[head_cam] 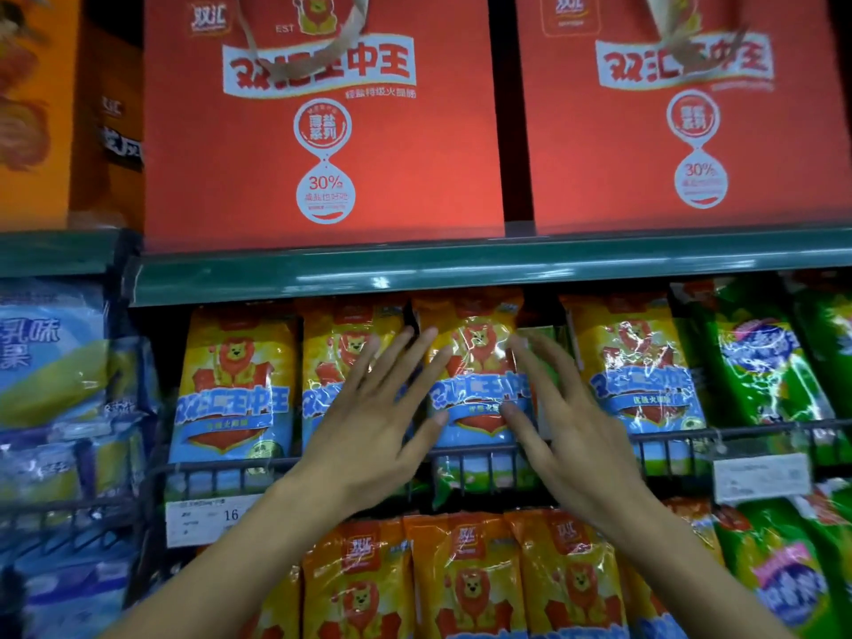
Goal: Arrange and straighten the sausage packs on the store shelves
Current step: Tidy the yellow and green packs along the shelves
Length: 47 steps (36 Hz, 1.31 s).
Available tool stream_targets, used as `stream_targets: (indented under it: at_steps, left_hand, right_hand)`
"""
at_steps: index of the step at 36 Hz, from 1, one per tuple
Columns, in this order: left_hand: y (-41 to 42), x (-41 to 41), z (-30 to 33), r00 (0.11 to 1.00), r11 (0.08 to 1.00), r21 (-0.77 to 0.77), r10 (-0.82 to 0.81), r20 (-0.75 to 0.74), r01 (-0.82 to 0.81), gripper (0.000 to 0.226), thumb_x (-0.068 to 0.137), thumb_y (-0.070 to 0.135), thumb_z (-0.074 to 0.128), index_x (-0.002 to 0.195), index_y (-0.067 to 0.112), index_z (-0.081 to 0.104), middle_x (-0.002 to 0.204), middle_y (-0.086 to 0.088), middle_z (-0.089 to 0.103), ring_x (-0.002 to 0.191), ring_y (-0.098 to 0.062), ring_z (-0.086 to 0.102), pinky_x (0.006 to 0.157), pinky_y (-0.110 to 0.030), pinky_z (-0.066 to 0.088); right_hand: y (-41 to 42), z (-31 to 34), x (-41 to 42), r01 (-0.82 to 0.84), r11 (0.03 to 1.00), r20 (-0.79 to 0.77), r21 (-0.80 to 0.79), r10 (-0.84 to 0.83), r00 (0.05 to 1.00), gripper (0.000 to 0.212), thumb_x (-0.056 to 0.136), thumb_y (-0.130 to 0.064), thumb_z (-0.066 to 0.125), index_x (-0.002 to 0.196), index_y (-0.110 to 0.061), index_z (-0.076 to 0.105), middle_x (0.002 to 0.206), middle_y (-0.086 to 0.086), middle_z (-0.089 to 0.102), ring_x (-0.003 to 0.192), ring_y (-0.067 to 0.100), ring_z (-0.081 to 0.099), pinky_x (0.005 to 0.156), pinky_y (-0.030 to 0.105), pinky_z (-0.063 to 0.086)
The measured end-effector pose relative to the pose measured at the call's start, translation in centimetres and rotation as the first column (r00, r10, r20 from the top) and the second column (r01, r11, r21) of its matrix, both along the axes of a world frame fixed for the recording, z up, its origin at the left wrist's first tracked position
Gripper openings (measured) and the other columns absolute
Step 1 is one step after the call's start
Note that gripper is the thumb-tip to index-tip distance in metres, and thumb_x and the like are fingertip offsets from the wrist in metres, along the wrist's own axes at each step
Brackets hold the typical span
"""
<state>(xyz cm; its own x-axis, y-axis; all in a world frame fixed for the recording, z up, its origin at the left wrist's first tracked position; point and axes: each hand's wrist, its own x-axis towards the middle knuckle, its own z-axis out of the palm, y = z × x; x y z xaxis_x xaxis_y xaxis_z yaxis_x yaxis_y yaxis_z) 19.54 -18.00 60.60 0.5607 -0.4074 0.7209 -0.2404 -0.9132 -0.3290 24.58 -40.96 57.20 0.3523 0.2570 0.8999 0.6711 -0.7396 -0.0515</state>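
Both hands are spread flat, gripping nothing: my left hand (369, 431) and right hand (576, 435) flank the middle yellow pack (475, 362) on the middle shelf, fingertips on or near its film. It shows a lion and blue-banded 双汇王中王. Red boxes (322, 122) above read 双汇, 30%. A price tag (203, 518) shows 16.

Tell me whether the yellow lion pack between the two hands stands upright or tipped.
Upright. The yellow lion pack stands behind the wire rail, its lion and lettering level, in line with its neighbours.
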Motion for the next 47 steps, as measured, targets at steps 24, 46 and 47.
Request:
stream_targets:
  at_steps: [24, 46, 47]
  left_hand:
    - [-0.4, 1.0, -1.0, 0.998, 0.997, -0.066, 0.043, 0.043, -0.04, 0.067, 0.102, 0.065, -0.001, 0.158, 0.034, -0.021, 0.164, 0.015, -0.03, 0.149, -0.008, -0.034, 0.125, -0.044, -0.014]
    - [-18.9, 4.1, 1.9, 0.922, 0.798, -0.595, -0.295, -0.25, 0.094, 0.061, 0.107, 0.032, 0.048, 0.161, 0.03, 0.02, 0.126, 0.004, 0.058, 0.101, -0.019, 0.063, 0.084, -0.035, 0.053]
    - [-19.2, 4.4, 2.0, 0.912, 0.807, -0.589, -0.279, -0.301, 0.052, 0.065, 0.107, 0.034, 0.047, 0.162, 0.033, 0.013, 0.13, -0.001, 0.058, 0.097, -0.02, 0.063, 0.079, -0.035, 0.052]
  right_hand:
    - [-1.5, -0.4, -1.4, -0.12, 0.99, -0.112, -0.072, 0.111, 0.987, 0.058, 0.103, -0.057, 0.034, 0.156, -0.051, 0.013, 0.161, -0.036, 0.001, 0.131, -0.01, 0.042, 0.093, 0.017, 0.048]
    - [-18.1, 2.2, 3.3, 0.004, 0.992, -0.41, -0.126, -0.055, 0.91, 0.078, 0.102, -0.057, 0.038, 0.159, -0.029, -0.007, 0.067, 0.0, 0.053, 0.069, 0.025, 0.06, 0.065, 0.04, 0.05]
    - [-18.1, 2.1, 3.6, 0.006, 0.993, -0.411, -0.115, -0.053, 0.91, 0.077, 0.102, -0.056, 0.037, 0.159, -0.029, -0.009, 0.063, 0.0, 0.054, 0.064, 0.024, 0.06, 0.061, 0.039, 0.049]
